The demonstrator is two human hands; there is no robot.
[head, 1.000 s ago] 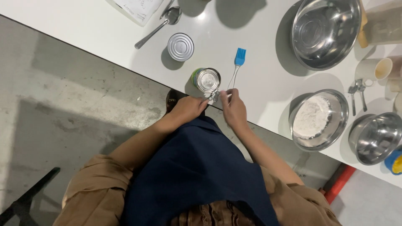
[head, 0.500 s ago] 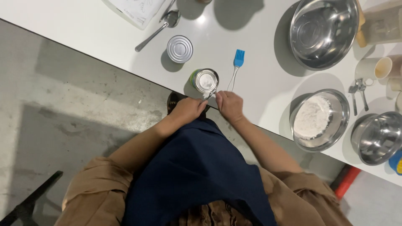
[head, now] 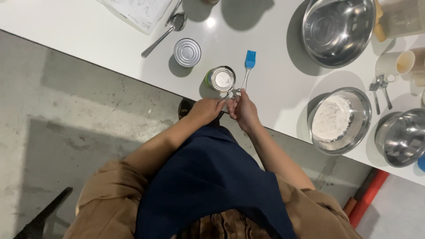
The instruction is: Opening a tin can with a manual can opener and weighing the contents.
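**Both hands meet at a small metal piece beside an upright can**

The left hand [head: 204, 110] and right hand [head: 242, 110] come together at the edge of the white counter [head: 88, 40], fingers curled and pinching a small shiny metal piece [head: 234, 93] between them; what exactly it is cannot be told. Just beyond the fingertips stands a can [head: 222, 79] with a green side, upright, its top silvery. A blue silicone brush [head: 248, 66] lies just beside it. A second, closed can [head: 187, 52] stands farther left, near a metal spoon [head: 164, 30]. To the right sit a steel bowl of flour [head: 340, 120], an empty steel bowl [head: 338, 28] and another steel bowl [head: 402, 138].
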